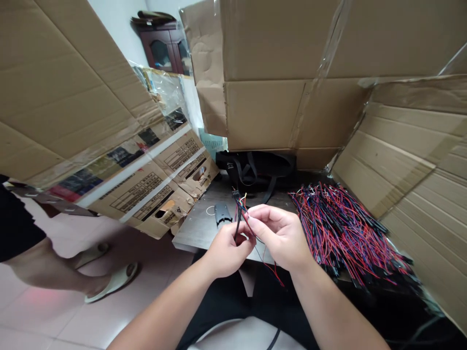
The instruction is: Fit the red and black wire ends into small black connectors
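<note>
Head view: the left hand (228,253) curls its fingers around a thin wire lead (237,216) ending in a small black connector (236,194), while the right hand (279,236) pinches the same lead between pressed fingertips. (Its loose tails (275,272) dangle below the hands.) A snag on the heaped red-and-black wires (339,233), or too hard a tug, could pull a strand from the connector.

Head-worn view, facing forward and down from close above the lap: left hand (228,252) and right hand (280,238) near, at lower centre, wires (240,210) between them; table (197,228) just beyond, cardboard (292,112) overhead, floor (36,311) leftward.
</note>
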Available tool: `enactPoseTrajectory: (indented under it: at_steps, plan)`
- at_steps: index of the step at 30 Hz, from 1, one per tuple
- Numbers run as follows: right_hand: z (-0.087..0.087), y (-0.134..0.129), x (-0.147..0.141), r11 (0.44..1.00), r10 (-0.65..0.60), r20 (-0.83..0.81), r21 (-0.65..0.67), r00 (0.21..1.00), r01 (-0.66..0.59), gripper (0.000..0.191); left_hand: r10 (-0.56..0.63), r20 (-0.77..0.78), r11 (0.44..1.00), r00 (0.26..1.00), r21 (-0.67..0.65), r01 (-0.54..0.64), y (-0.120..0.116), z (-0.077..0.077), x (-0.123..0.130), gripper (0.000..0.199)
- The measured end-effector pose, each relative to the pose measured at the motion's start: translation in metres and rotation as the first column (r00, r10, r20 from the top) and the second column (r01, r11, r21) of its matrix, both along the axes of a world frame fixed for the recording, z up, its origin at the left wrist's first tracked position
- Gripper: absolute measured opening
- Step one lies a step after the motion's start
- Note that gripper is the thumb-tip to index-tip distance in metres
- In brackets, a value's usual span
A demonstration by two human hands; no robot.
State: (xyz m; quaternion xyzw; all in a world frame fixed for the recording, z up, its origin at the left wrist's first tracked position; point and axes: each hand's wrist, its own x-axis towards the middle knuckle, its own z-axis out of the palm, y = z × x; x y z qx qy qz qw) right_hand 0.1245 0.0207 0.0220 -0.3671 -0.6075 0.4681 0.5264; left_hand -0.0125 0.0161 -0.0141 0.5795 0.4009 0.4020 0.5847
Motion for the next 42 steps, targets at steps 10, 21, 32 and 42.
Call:
enactPoseTrajectory:
  at_steps: [10, 21, 32, 42]
  plan:
    - [0.037, 0.028, -0.003, 0.993, -0.112, -0.181, -0.049, 0.977, 0.105, 0.018, -0.350, 0.059, 0.893, 0.935, -0.281, 0.352, 0.039, 0.069, -0.022, 0.033]
    - [0.000, 0.042, 0.001, 0.950, -0.262, -0.264, -0.240, 0.928, 0.199, 0.027, 0.062, 0.123, 0.994, 0.990, -0.095, -0.051, 0.025, 0.030, 0.001, 0.022]
    - [-0.028, 0.037, -0.007, 0.898, -0.234, -0.366, -0.437, 0.901, 0.056, 0.028, 0.306, 0.267, 0.952, 0.914, -0.078, -0.296, 0.026, -0.008, 0.018, 0.040]
    - [-0.023, 0.040, -0.005, 0.890, -0.158, -0.423, -0.452, 0.892, -0.057, 0.024, 0.293, 0.214, 0.946, 0.932, 0.075, -0.315, 0.035, -0.009, 0.007, 0.015]
